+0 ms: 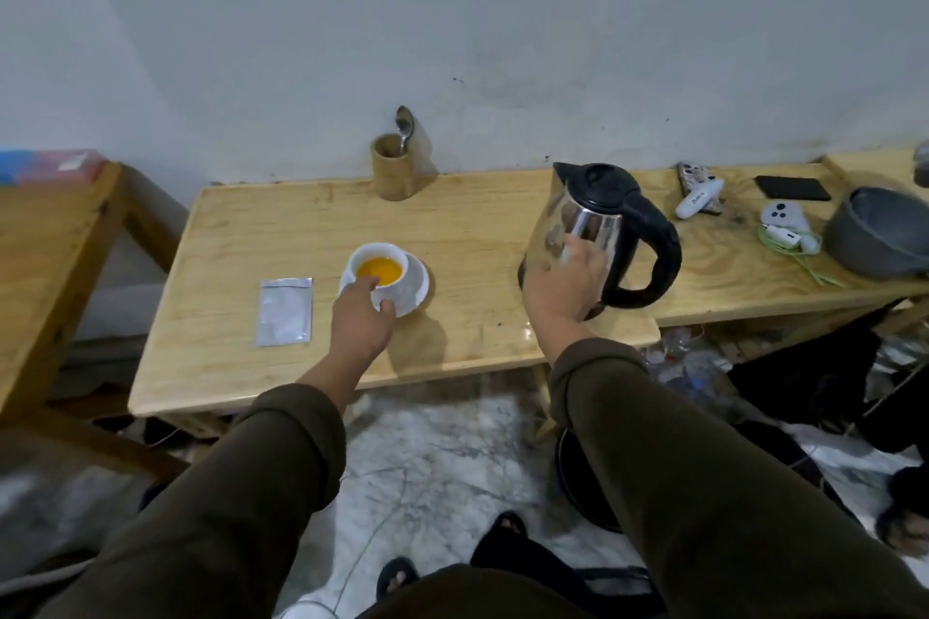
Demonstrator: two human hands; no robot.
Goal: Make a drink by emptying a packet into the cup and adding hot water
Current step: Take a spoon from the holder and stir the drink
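A white cup [399,287] holding orange liquid stands on a white saucer [420,284] on the wooden table [301,226]. My left hand [359,324] grips the cup's near side, thumb at the rim. A silver packet [284,311] lies flat to the left of the cup. To the right stands a steel kettle [600,216] with a black lid and handle. My right hand [563,284] rests against the kettle's steel body, fingers apart, not on the handle.
A wooden holder [393,166] with a spoon [403,126] stands at the back by the wall. At the far right lie a grey bowl [877,231], a black phone [793,188], a white controller and small gadgets. Another wooden table [45,256] stands to the left.
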